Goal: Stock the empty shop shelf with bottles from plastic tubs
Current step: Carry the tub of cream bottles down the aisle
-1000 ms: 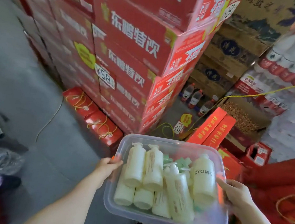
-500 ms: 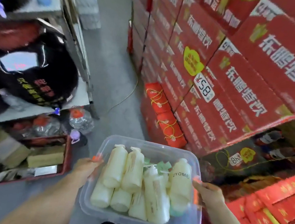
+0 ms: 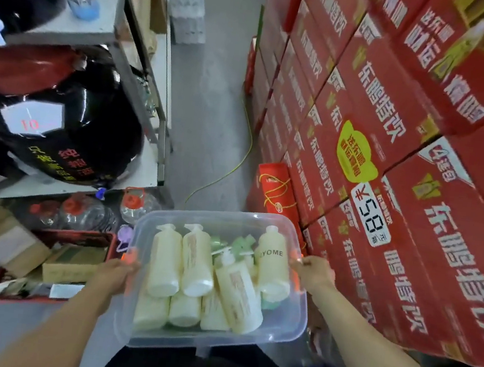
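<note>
I carry a clear plastic tub (image 3: 156, 341) at waist height in front of me. My left hand (image 3: 115, 274) grips its left rim by an orange clip, and my right hand (image 3: 313, 273) grips the right rim. Inside lie several cream pump bottles (image 3: 195, 264), one marked "ZYOME" (image 3: 273, 265), with green pieces (image 3: 238, 243) behind them. A grey metal shop shelf (image 3: 143, 87) stands at the left, holding large black sacks (image 3: 69, 130).
A high wall of red drink cartons (image 3: 387, 169) lines the right side, with red gift boxes (image 3: 276, 190) at its foot. A narrow grey floor aisle (image 3: 213, 104) runs ahead with a yellow cable (image 3: 237, 164). Water jugs (image 3: 138, 204) and a red crate (image 3: 53, 267) sit low left.
The view has swung left, away from the stacked cartons and toward the aisle and the metal shelf. Both hands have kept their hold on the tub throughout.
</note>
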`<act>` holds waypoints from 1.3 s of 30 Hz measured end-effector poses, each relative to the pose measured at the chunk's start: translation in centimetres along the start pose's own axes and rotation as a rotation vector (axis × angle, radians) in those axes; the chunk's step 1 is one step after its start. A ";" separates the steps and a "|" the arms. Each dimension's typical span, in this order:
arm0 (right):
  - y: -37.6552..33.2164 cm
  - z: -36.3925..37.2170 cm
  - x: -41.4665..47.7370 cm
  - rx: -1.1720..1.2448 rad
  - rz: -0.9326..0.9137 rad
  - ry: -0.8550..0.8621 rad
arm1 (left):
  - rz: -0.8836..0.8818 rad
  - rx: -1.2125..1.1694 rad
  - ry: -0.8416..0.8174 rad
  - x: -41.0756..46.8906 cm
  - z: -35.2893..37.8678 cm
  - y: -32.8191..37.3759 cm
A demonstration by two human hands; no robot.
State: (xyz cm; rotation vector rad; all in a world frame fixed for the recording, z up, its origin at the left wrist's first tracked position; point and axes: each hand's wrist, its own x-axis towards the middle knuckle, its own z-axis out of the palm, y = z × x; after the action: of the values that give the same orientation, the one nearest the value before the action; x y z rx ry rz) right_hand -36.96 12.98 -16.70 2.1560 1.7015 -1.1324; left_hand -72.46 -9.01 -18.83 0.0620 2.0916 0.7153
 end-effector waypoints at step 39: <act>-67.9 -18.0 54.7 0.092 -0.028 0.052 | 0.071 -0.112 0.149 50.8 -3.2 71.4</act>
State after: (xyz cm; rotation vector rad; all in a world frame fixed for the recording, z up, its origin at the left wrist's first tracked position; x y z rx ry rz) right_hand -85.96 87.30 -18.41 2.2415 1.7387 -1.1952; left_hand -120.75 64.21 -18.72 0.0217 2.1951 0.9035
